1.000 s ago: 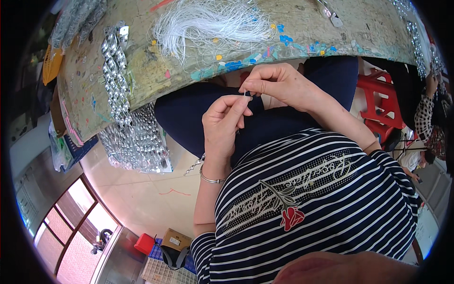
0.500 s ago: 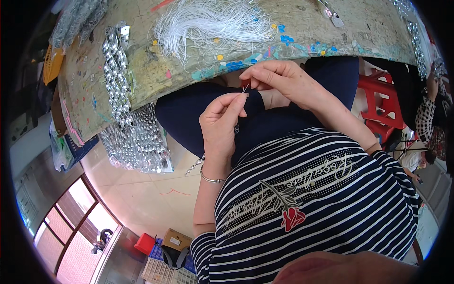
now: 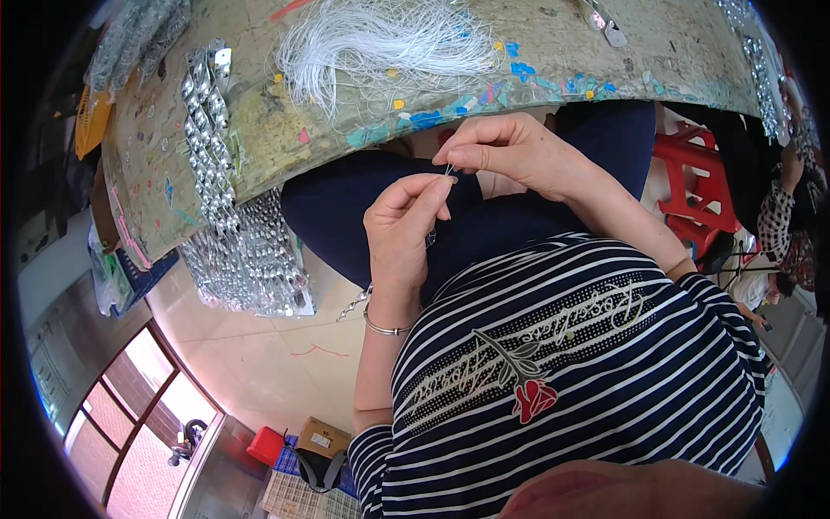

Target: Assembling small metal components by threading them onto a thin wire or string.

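My left hand (image 3: 398, 227) is closed in a pinch above my lap, thumb against forefinger, on a short piece of thin white string (image 3: 449, 169). Whatever else lies inside those fingers is hidden. My right hand (image 3: 512, 154), just above and to the right, is also closed, its thumb and forefinger meeting at the string's upper end. On the table beyond both hands lies a loose bundle of white strings (image 3: 372, 54). Twisted shiny silver strips (image 3: 206, 130) lie at the table's left side, and many more silver strips (image 3: 251, 264) hang below its edge.
The worn table (image 3: 259, 147) has its near edge over my knees, with coloured scraps stuck along it. A small silver piece (image 3: 615, 35) lies at the far right. A red stool (image 3: 696, 177) stands right, near another person's checkered sleeve (image 3: 774, 212). Crates (image 3: 298, 495) sit lower left.
My right hand has come down and left toward my left hand, and its thumb and forefinger have closed at the string's top. The left hand has hardly moved.
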`<action>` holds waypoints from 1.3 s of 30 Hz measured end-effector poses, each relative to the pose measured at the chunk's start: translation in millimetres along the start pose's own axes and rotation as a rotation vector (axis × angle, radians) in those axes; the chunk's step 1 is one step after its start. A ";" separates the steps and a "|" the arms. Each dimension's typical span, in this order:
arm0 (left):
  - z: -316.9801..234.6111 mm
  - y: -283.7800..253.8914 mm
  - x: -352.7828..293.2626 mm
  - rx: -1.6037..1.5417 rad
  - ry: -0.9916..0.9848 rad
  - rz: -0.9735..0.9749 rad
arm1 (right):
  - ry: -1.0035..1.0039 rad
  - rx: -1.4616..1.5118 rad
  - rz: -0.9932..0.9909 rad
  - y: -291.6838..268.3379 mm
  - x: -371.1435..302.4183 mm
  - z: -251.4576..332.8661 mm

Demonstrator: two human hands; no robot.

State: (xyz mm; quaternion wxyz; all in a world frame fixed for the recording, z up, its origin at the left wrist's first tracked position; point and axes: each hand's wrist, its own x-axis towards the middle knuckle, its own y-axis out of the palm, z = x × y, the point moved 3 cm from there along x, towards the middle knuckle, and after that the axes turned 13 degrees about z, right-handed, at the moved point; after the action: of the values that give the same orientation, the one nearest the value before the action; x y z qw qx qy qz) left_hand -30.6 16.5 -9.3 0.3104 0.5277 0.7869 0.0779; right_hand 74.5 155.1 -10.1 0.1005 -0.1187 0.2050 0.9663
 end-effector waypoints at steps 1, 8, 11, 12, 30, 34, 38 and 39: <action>0.3 -0.1 0.1 -0.001 0.000 -0.001 | 0.016 -0.011 0.001 0.2 0.0 0.5; 3.0 -2.4 0.4 -0.007 -0.003 0.002 | 0.055 -0.047 -0.031 -3.9 -0.3 -11.6; 3.9 -3.8 -0.9 0.002 0.003 -0.011 | 0.160 0.033 -0.053 3.2 -2.1 1.7; 3.6 -3.4 -1.0 0.014 0.006 -0.018 | 0.160 0.032 -0.054 3.5 -2.7 1.8; 3.0 -2.1 -1.7 0.083 0.099 -0.061 | 0.172 -0.002 -0.073 2.3 -2.5 -4.1; 2.6 -4.5 -1.3 0.073 0.110 -0.072 | 0.036 0.076 -0.035 -2.4 -1.7 -12.4; 6.1 -6.9 -0.2 0.030 0.084 -0.061 | 0.082 0.057 -0.037 -2.6 -5.0 -14.1; 6.8 -7.2 0.1 0.008 0.082 -0.058 | 0.083 0.057 -0.035 -1.2 -5.0 -11.0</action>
State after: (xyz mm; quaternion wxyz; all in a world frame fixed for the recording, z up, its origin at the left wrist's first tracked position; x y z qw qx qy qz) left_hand -32.3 12.1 -18.0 0.2780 0.5021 0.8143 0.0873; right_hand 81.6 150.8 -18.9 0.1122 -0.1594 0.2343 0.9524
